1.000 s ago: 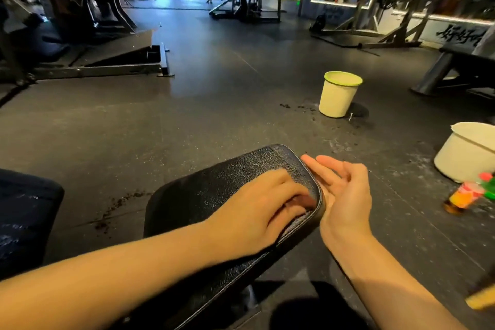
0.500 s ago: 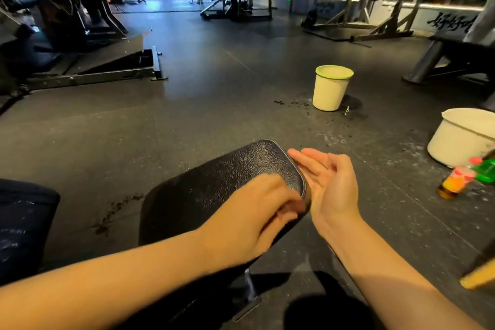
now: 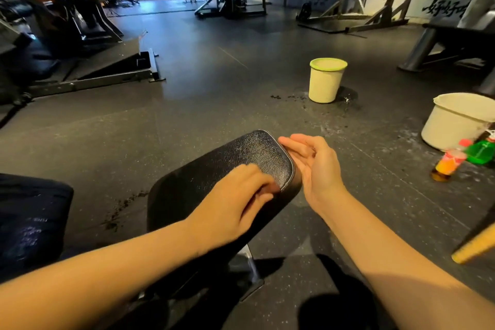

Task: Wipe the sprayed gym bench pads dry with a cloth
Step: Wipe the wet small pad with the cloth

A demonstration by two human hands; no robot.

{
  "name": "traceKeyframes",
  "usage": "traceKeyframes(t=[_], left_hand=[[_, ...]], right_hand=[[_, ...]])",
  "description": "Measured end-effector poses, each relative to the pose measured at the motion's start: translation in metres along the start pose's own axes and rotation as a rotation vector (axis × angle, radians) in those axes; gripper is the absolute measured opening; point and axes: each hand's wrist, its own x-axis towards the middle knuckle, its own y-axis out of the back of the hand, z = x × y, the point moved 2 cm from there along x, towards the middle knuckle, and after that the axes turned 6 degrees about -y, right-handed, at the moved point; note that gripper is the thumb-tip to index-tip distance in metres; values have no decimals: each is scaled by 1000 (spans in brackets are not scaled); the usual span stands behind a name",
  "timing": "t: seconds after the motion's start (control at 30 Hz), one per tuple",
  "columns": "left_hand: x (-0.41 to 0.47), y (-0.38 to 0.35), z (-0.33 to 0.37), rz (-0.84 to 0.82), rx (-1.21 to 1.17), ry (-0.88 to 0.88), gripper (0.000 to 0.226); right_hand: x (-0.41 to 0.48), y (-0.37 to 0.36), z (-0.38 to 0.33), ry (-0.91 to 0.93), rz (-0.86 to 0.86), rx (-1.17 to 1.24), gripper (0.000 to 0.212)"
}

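gym floor (image 3: 214,104): green-rimmed bin (image 3: 326,83), white bucket (image 3: 455,126), contents hidden.

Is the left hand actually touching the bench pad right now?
Touching. The head view shows the left hand lying on the bench pad, its fingertips down on the surface near the pad's right edge.

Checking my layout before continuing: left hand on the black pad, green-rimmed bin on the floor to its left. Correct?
No. The head view shows the green-rimmed bin on the floor beyond and right of the black pad; the left hand is on the pad.
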Motion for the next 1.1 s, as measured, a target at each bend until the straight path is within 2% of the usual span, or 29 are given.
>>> traceKeyframes(t=[0.07,0.13,0.17,0.2,0.27,0.33,0.37,0.4,0.47,0.53,0.6,0.67,0.73,0.83,0.93,0.97,1.1], left_hand=[[-29,8,9,-151,30,-94,14],[-56,6,22,-358,171,-233,25],[-65,6,26,-409,225,-263,27],[-66,8,30,-378,231,-252,25],[-49,19,33,-144,116,-106,19],[-27,30,26,120,-91,212,19],[-18,31,22,198,-183,380,23],[-12,32,17,247,-277,513,26],[-4,31,10,277,-546,664,25],[3,32,12,261,-815,701,19],[10,35,19,255,-883,662,14],[14,37,24,277,-824,623,13],[13,42,24,266,-702,565,16],[-2,47,9,166,-325,457,28],[-19,43,-7,36,-81,473,18],[-23,41,-11,-10,-54,491,19],[-35,39,-25,-186,-77,568,27]], right_hand=[[-5,3,-3,21,9,-60,30],[-13,9,-4,82,61,-193,20],[-18,12,-6,130,101,-284,16],[-23,15,-8,190,144,-386,15],[-37,16,-12,296,183,-533,15],[-53,12,-12,316,103,-611,16],[-62,10,-8,308,33,-655,15],[-70,8,-3,299,-36,-720,13],[-85,5,8,263,-112,-854,14],[-95,0,12,218,-134,-849,30],[-104,-6,5,174,-133,-763,32],[-113,-11,-7,156,-118,-743,23],[-115,-11,-23,156,-20,-831,16],[-100,5,-47,229,273,-876,5],[-84,23,-46,308,555,-821,9],[-79,24,-35,317,577,-793,13],[-63,18,24,422,483,-670,15]])
